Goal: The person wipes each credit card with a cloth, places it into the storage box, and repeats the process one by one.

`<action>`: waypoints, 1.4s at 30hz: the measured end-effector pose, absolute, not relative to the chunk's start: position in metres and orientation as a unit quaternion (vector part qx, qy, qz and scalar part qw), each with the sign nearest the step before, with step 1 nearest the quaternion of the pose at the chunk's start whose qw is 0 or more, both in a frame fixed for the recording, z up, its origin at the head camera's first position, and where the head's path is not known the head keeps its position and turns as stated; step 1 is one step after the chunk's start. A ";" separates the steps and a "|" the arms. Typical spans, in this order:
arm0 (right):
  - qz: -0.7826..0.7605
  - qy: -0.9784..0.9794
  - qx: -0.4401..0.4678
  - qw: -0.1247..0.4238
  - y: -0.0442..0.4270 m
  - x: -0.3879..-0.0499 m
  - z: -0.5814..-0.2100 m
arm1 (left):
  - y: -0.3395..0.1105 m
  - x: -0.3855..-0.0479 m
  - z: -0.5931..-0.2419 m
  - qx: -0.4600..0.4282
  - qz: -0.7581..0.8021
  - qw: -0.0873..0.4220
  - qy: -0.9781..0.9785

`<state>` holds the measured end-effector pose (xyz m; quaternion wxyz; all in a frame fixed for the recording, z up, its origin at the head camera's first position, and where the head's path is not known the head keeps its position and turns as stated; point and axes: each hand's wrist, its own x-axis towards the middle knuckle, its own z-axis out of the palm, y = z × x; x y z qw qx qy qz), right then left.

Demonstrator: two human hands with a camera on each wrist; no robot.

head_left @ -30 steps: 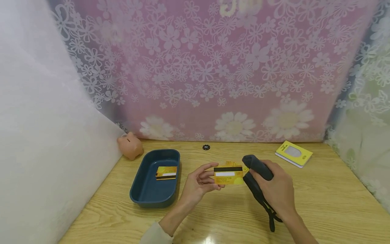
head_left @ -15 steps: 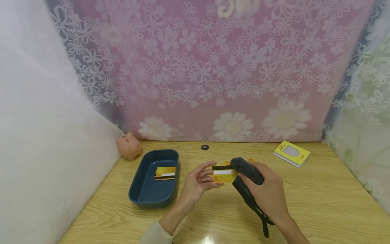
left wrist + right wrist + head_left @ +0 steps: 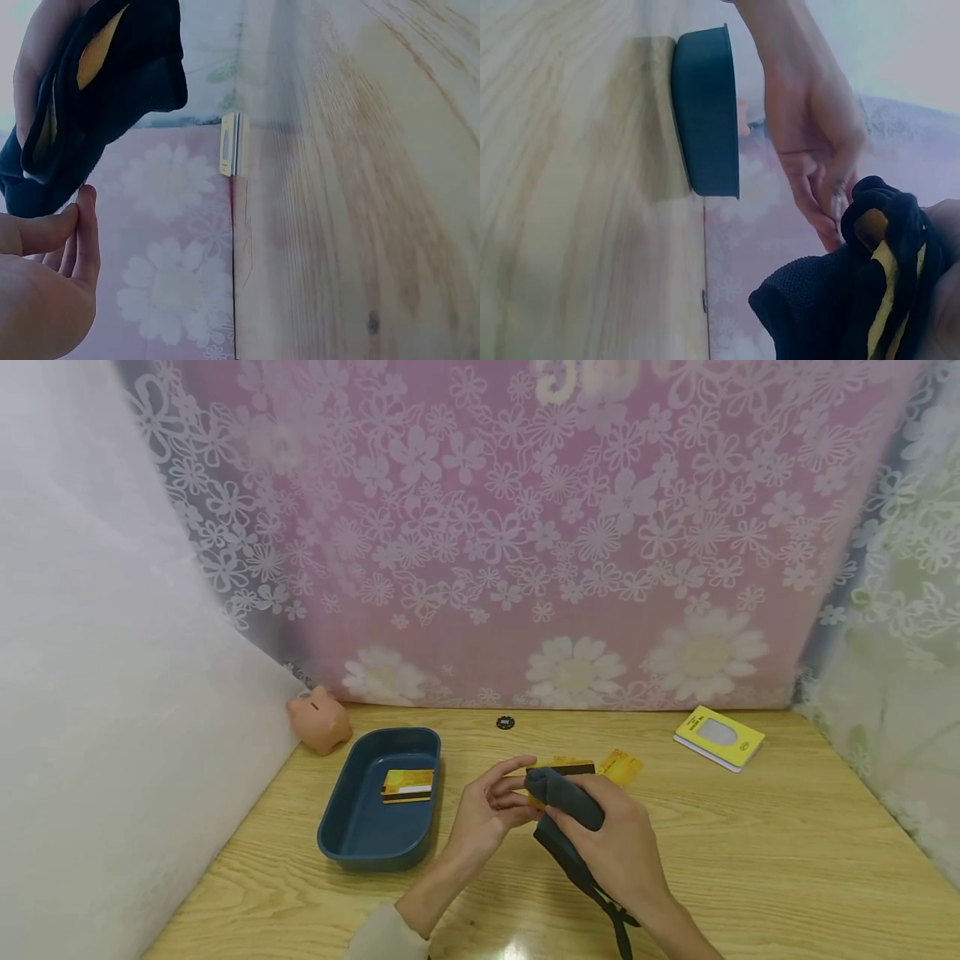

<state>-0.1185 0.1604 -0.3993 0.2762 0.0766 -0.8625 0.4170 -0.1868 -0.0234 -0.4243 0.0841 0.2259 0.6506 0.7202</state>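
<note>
In the head view my left hand [image 3: 480,814] pinches a yellow card [image 3: 564,767] with a black stripe at its left edge. My right hand [image 3: 618,843] grips a folded dark cloth [image 3: 570,802] with dangling straps, which lies over the card's face and covers most of it. Another yellow card [image 3: 621,767] shows just behind the right hand. From the left wrist, the cloth [image 3: 142,82] meets the fingertips of the left hand [image 3: 52,285]. From the right wrist, the cloth [image 3: 817,300] shows yellow parts in its folds.
A blue tray [image 3: 378,860] stands at the left with yellow cards [image 3: 407,786] inside. Behind it is a pink piggy bank [image 3: 320,721]. A black chip [image 3: 506,722] lies near the back edge, and a yellow booklet [image 3: 720,737] lies at the back right.
My right hand has moved left with the cloth, across the card to its left end. The card behind has come into fuller view. My left hand has hardly moved.
</note>
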 end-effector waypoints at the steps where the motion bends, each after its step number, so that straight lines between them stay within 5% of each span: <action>1: 0.412 -0.866 0.074 0.274 0.159 -0.118 -0.400 | -0.023 -0.186 -0.424 0.229 0.715 0.081 0.655; 11: 0.378 -0.879 0.050 0.287 0.156 -0.119 -0.400 | -0.024 -0.183 -0.424 0.238 0.684 0.055 0.687; 42: 0.383 -0.870 -0.038 0.309 0.214 -0.135 -0.403 | -0.033 -0.189 -0.425 0.237 0.736 0.081 0.628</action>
